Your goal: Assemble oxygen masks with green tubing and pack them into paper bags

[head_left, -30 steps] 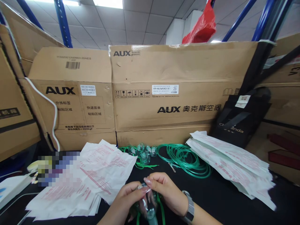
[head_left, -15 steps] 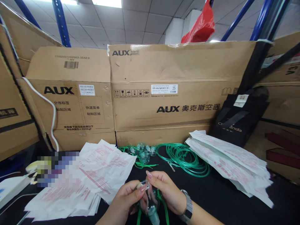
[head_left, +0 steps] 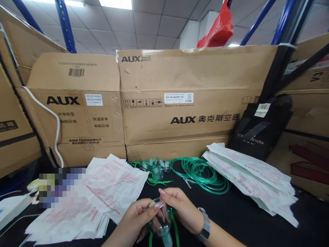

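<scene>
Left hand [head_left: 140, 216] and right hand [head_left: 183, 212]: fingers clamped on clear mask [head_left: 161, 224] (green straps [head_left: 175, 228] alongside), near side of bench [head_left: 246, 212]

**A cardboard wall [head_left: 154, 79] under a panelled ceiling [head_left: 146, 24]**

Over my head, pale square panels run in a grid, lit by a bright rectangular light panel [head_left: 117, 3] and a thin light strip [head_left: 74, 3] to its left. A white pillar [head_left: 189, 36] rises behind the brown cardboard, which is printed AUX and closes off the far side of the black tabletop [head_left: 246, 212]. A perforated blue metal upright [head_left: 64, 25] stands at left; at right, a slanting blue bar [head_left: 258, 22] leans toward a blue post [head_left: 284, 22]. A red plastic bag [head_left: 218, 31] shows above the cardboard, and stacked cartons [head_left: 308, 109] crowd the right edge.
</scene>
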`<state>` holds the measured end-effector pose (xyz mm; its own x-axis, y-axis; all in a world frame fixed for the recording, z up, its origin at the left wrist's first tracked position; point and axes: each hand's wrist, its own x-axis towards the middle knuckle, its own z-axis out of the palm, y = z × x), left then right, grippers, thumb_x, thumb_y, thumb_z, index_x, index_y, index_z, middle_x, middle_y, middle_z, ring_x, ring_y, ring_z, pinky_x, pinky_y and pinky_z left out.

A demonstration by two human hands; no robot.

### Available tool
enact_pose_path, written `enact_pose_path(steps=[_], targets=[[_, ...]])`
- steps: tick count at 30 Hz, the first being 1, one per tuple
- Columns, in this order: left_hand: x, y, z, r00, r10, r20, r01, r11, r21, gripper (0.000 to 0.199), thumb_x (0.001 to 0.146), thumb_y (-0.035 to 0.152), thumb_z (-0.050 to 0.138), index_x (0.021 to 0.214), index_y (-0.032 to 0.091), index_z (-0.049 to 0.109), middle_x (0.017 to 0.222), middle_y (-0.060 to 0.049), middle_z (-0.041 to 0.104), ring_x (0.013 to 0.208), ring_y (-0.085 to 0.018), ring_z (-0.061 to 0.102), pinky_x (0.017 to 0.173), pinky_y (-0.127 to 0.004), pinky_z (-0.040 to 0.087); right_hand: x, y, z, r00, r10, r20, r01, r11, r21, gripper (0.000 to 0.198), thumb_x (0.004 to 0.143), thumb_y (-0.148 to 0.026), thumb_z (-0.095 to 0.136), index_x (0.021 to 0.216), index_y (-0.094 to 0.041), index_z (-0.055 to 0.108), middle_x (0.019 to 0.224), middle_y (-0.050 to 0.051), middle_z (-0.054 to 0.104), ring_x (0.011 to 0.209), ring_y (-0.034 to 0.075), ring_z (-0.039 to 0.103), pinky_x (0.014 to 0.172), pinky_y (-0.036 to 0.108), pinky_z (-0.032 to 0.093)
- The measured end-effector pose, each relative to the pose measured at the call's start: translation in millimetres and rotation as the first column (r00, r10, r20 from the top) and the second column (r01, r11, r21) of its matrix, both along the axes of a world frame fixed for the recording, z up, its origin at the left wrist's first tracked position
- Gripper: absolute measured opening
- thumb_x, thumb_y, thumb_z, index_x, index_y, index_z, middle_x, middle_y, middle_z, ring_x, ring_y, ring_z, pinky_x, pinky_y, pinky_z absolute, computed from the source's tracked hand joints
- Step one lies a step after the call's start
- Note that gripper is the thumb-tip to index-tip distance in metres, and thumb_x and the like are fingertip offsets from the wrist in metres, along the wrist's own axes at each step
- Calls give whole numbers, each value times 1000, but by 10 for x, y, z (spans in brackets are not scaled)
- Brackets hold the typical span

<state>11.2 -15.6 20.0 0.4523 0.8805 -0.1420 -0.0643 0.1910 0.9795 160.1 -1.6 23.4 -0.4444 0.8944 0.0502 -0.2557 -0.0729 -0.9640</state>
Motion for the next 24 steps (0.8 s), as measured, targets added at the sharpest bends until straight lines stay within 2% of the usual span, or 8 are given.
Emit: enact_pose_path(steps=[5, 9, 13, 19, 24], targets=[[14, -19, 95, 986, 33, 163, -8, 988, -153, 52, 63, 63, 50, 67, 12, 62, 51, -3, 61, 39, -7, 48, 31, -16, 12, -8, 27, -20, 1000, -8, -28, 6, 999, -54, 45, 73, -50, 53, 49, -12, 48, 45, 0, 55, 37, 5, 42, 40, 18, 30], [-12, -59, 201, 980, 13, 198, 30, 976, -216, 52, 67, 60, 48, 70, 12, 64, 54, -5, 62, 44, -8, 51, 32, -15, 15, -10, 24, -5, 999, -22, -26, 21, 998, -59, 45, 73, -50, 53, 49, -13, 48, 44, -1, 53, 37, 5, 40, 41, 19, 29], [-38, -68, 209, 977, 27, 209, 19, 977, -213, 49, 68, 58, 49, 72, 12, 65, 58, -6, 64, 45, -10, 52, 33, -16, 18, -10, 9, 15, 995, -97, -38, 93, 992, -83, 41, 70, -47, 58, 49, -12, 50, 43, -4, 50, 38, 4, 37, 42, 18, 27], [-25, -48, 160, 971, 92, 222, -40, 973, -228, 43, 64, 52, 59, 73, 10, 64, 59, -6, 64, 48, -11, 55, 34, -16, 22, -7, 12, 25, 993, -105, -56, 99, 991, -93, 40, 70, -46, 59, 51, -12, 51, 45, -3, 51, 39, 5, 39, 43, 19, 28], [16, -4, 45, 948, 149, 282, -95, 976, -196, 31, 59, 43, 68, 66, 14, 60, 51, 1, 58, 41, -7, 48, 33, -17, 21, -14, 21, 44, 988, -115, -99, 108, 992, -70, 41, 70, -47, 58, 50, -13, 49, 44, -3, 50, 40, 6, 41, 45, 20, 31]])
